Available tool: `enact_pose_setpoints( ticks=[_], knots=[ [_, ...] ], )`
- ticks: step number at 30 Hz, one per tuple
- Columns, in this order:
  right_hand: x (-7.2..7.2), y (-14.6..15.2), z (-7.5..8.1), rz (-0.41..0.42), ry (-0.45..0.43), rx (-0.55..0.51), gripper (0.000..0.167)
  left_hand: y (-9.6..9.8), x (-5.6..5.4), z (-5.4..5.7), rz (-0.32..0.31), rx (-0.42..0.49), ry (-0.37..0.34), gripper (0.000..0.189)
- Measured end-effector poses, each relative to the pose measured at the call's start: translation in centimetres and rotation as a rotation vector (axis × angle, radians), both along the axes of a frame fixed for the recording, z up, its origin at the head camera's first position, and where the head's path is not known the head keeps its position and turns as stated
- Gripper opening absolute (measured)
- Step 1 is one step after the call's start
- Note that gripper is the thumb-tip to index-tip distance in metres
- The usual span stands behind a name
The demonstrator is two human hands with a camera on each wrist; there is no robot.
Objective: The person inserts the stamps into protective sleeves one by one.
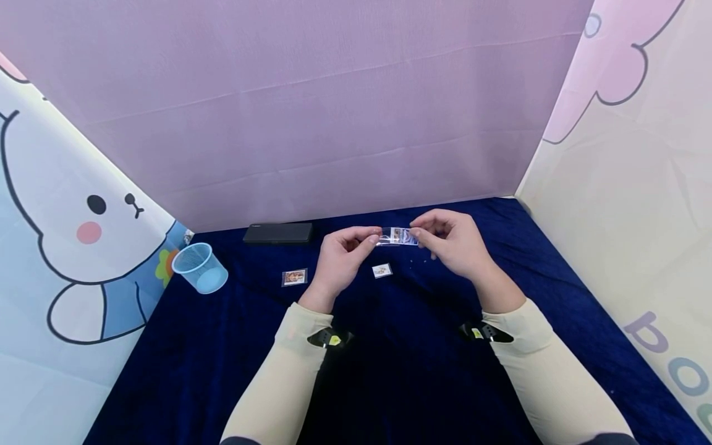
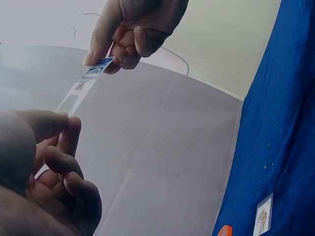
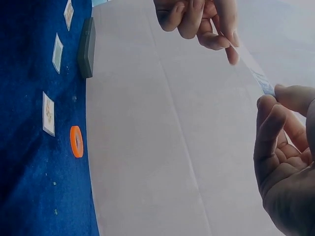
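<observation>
Between my two raised hands stretches a small clear plastic sleeve with a blue printed card (image 1: 406,236) at its right part. The left hand (image 1: 340,259) pinches the clear end between thumb and forefinger. Thumb and forefinger of the right hand (image 1: 455,244) pinch the blue printed end. In the left wrist view the printed card (image 2: 94,72) tilts up toward the right hand (image 2: 140,29), held above the cloth. A small sleeved card with a pale picture (image 1: 382,270) lies on the cloth below the hands. Another sleeved card (image 1: 294,277) lies left of the left hand.
A dark flat case (image 1: 278,233) lies by the back wall. The light blue mesh basket (image 1: 200,269) stands at the left. An orange ring, like a tape roll (image 3: 77,141), and a greenish card (image 3: 58,53) show in the right wrist view. Tiny scraps dot the blue cloth (image 1: 400,371).
</observation>
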State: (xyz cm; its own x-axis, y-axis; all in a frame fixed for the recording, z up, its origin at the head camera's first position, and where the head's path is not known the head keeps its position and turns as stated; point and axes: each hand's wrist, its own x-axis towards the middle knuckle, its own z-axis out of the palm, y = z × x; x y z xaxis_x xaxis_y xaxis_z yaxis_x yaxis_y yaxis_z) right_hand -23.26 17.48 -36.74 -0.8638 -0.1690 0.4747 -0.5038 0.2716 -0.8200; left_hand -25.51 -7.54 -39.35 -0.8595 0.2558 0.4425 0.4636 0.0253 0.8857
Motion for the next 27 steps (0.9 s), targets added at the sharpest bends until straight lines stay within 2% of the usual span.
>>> enact_pose_setpoints(
  ticks=[7, 13, 27],
  knots=[
    [-0.1, -0.09, -0.09, -0.022, -0.013, -0.003, 0.01, 0.16, -0.03, 0.05, 0.007, 0.052, -0.023, 0.017],
    [-0.13, -0.15, -0.16, -0.025, -0.005, 0.007, 0.011, 0.15, -0.01, 0.01, 0.031, 0.053, -0.046, 0.018],
    [-0.05, -0.03, -0.17, -0.007, -0.009, -0.017, 0.01, -0.01, 0.0, -0.1, 0.014, 0.034, -0.018, 0.016]
  ],
)
